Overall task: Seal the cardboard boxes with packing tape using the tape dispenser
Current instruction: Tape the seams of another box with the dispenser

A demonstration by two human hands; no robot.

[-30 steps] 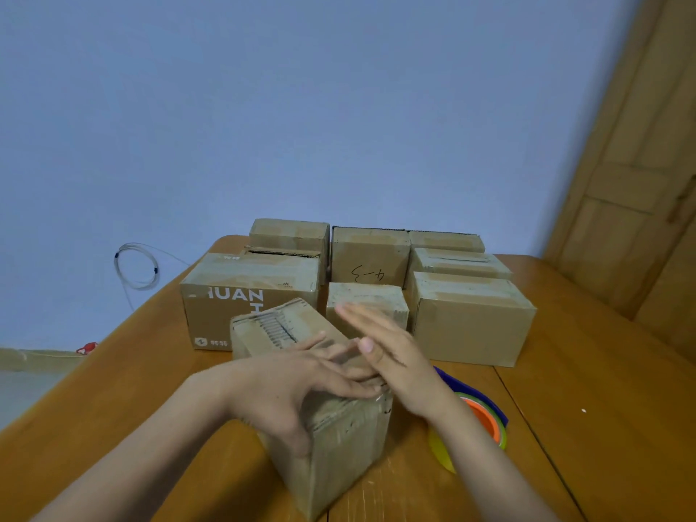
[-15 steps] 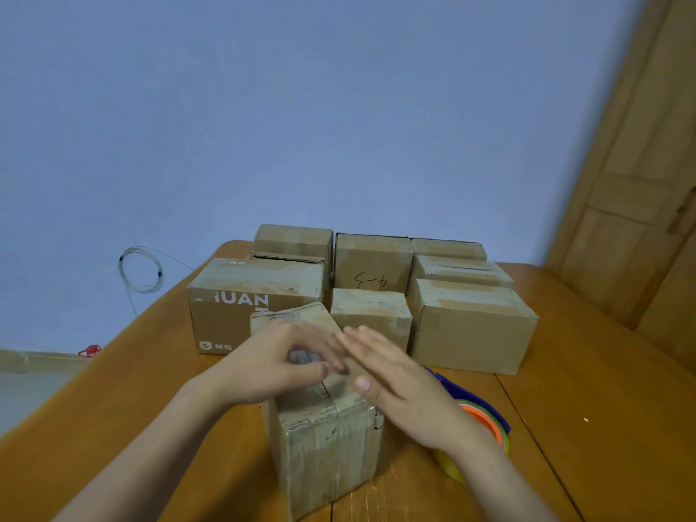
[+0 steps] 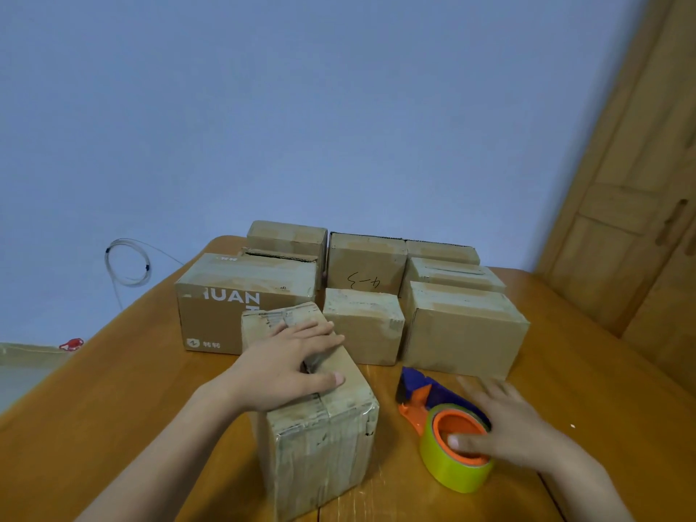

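Left hand [image 3: 292,365] flat, fingers straight, pressing the top of the worn tape-covered brown cardboard box [image 3: 320,423], right hand [image 3: 504,427] blurred, seemingly spread over the orange-and-blue tape dispenser [image 3: 440,420] with its yellow-green tape roll [image 3: 452,469], wooden table [image 3: 602,408]

Nine cardboard boxes stood on one wooden table [image 3: 602,371] – one near box [image 3: 324,446] at the front and eight grouped behind it. The eight were a large printed box [image 3: 226,299], a small middle box [image 3: 361,325], a right front box [image 3: 463,329], a handwritten box [image 3: 365,265], an open-topped box [image 3: 282,255], a back left box [image 3: 286,235], a back right box [image 3: 442,251] and a flat right box [image 3: 452,273]. There was one tape dispenser [image 3: 418,393], carrying one roll of yellow-green tape [image 3: 448,472]. Two hands showed – one left hand [image 3: 290,367] and one right hand [image 3: 508,427]. By the wall were one coiled cable [image 3: 126,263] and one small red object [image 3: 71,343], and at the right one wooden door [image 3: 640,182].
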